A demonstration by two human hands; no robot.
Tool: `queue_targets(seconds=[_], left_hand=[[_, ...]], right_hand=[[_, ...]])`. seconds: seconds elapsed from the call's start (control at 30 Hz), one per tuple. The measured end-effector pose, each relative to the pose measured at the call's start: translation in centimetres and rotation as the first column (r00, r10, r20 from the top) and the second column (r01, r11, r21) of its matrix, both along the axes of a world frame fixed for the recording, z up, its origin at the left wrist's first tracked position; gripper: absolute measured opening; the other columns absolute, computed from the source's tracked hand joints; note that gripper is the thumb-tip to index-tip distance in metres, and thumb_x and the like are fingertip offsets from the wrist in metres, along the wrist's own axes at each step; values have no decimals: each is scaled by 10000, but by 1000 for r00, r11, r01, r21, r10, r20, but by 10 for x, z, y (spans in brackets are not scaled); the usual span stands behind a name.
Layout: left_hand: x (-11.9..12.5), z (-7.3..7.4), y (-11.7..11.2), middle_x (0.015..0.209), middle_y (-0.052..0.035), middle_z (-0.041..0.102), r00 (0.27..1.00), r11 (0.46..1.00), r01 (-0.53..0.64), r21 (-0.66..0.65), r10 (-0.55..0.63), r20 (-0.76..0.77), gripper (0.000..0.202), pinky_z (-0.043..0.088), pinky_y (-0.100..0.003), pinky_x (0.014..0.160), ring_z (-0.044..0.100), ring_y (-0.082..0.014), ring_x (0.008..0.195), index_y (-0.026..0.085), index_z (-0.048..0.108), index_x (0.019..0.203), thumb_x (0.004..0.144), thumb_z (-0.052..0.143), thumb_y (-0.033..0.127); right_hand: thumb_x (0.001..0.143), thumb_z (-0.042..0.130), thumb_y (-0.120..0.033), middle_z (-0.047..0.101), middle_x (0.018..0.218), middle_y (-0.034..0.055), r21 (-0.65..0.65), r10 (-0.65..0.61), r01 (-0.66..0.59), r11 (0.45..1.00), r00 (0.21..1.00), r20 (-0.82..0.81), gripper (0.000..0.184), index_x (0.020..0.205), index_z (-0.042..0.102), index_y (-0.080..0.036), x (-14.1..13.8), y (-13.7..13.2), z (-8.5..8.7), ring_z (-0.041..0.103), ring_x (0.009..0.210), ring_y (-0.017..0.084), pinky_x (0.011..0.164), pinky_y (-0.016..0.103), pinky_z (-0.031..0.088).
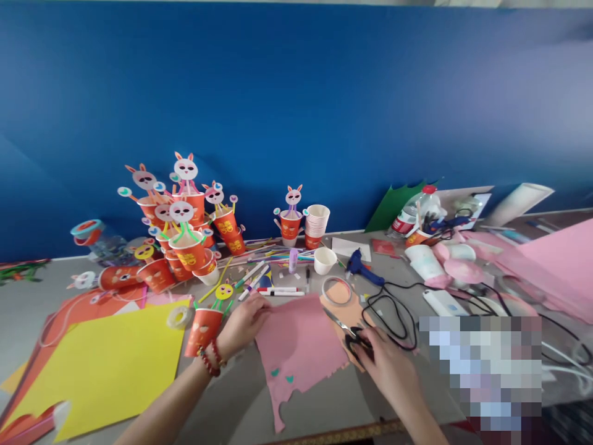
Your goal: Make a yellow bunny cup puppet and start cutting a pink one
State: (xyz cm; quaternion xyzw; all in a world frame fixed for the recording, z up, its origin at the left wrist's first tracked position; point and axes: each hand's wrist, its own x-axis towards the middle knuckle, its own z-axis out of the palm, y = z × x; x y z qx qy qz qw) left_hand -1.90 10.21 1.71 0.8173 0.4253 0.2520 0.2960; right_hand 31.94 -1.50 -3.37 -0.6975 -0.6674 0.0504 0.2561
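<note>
My left hand point(243, 324) is at the upper left edge of a pink sheet of paper point(301, 334), its fingers closed on that edge. The sheet has a ragged lower edge and two small teal shapes near its bottom. In my right hand point(389, 364) are scissors point(356, 343), gripped by their black handles. Their blades point up and left, over an orange sheet point(352, 303) beside the pink one. Left of my left wrist stands a red paper cup point(204, 330) with a yellow face figure in it.
Yellow paper point(125, 352) covers the left side. Red cups with rabbit figures point(188, 247) crowd behind it. Markers point(280, 290), a tape roll point(337, 290), stacked cups point(317, 225) and a blue glue gun point(364, 267) with a looping black cord point(393, 309) lie further back.
</note>
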Motion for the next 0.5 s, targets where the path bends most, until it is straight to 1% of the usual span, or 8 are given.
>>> queue_targets(seconds=[0.1,0.17,0.2,0.27,0.33,0.4,0.43,0.5], left_hand=[[-10,5,-3,906,-47,696,989,995,-81,-63,88,115,172,521,-286,790,650,-194,856,192,651,928,925,514,295],[-15,6,-6,909,-43,695,969,982,-154,-107,171,181,206,523,-281,762,649,-192,839,188,642,962,934,516,348],[-17,7,-8,909,-44,691,956,974,-190,-123,212,204,226,522,-280,754,646,-192,835,185,635,977,938,511,370],[-19,7,-12,892,-41,678,921,953,-250,-173,289,260,259,513,-274,728,631,-188,813,179,627,991,942,509,404],[-18,7,-16,860,-28,662,870,925,-282,-254,358,338,281,493,-257,690,608,-175,777,178,631,981,932,532,437],[-16,8,-19,836,-14,649,809,897,-290,-335,416,414,301,471,-241,662,587,-163,750,182,641,973,904,580,468],[-15,8,-20,829,-8,644,781,885,-297,-360,442,442,310,463,-237,658,580,-159,743,184,645,969,886,606,480],[-12,8,-22,833,-4,643,736,867,-318,-383,481,477,330,461,-235,668,578,-156,747,188,649,964,859,638,500]], right_hand=[[872,537,-448,764,805,73,-17,-20,18,1000,993,-117,231,833,637,-244,7,1,5,735,719,265,561,305,514],[841,584,-491,770,776,64,-48,-53,41,998,959,-277,251,825,653,-251,12,-1,12,725,679,257,541,297,511],[819,615,-516,768,770,64,-72,-68,44,996,920,-385,272,829,660,-248,13,-3,16,712,641,249,516,292,505],[781,674,-556,764,809,77,-107,-98,39,994,769,-631,340,883,672,-232,12,-6,25,671,564,223,475,289,494],[752,729,-575,750,859,91,-112,-119,46,993,538,-834,423,967,666,-216,5,-9,33,628,527,195,466,294,495],[706,795,-570,722,836,79,-92,-106,58,994,344,-933,465,972,661,-213,-7,-8,38,624,571,193,506,303,512],[680,823,-565,703,794,66,-89,-100,51,995,291,-951,466,935,662,-210,-15,-6,38,613,573,189,506,299,506],[671,828,-583,673,738,46,-89,-97,42,995,260,-961,463,868,652,-203,-32,0,38,590,559,177,496,290,489]])
